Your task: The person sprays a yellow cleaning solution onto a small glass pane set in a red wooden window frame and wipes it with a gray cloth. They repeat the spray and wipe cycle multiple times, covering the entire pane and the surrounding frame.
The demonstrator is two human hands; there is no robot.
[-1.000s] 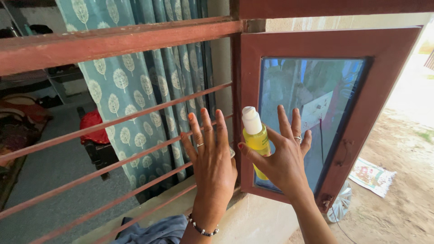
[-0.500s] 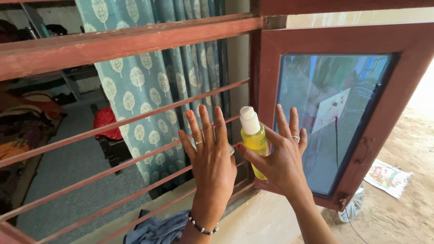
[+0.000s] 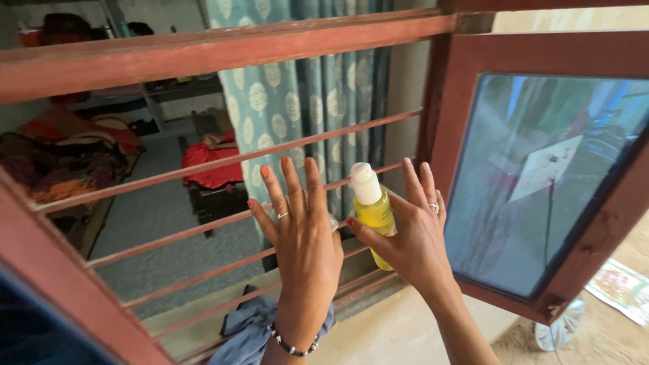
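My left hand [image 3: 304,250] is raised flat in front of the red window bars [image 3: 203,165], fingers apart, with orange nails, a ring and a beaded bracelet. It holds nothing that I can make out. A small pale object shows at its right edge, too hidden to identify. My right hand [image 3: 412,247] is just to the right of it, with the fingers stretched upward. Its thumb and palm clamp a yellow bottle [image 3: 374,209] with a white cap, held upright between the two hands.
An open red-framed window shutter [image 3: 595,236] with a glass pane [image 3: 534,182] hangs at the right. A teal leaf-print curtain [image 3: 304,101] hangs behind the bars. A blue cloth [image 3: 247,331] lies on the sill. Printed paper [image 3: 625,284] lies on sandy ground outside.
The view has swung left, so the shutter sits further right and more of the room shows. Both hands keep the same pose, with the bottle still in my right hand.
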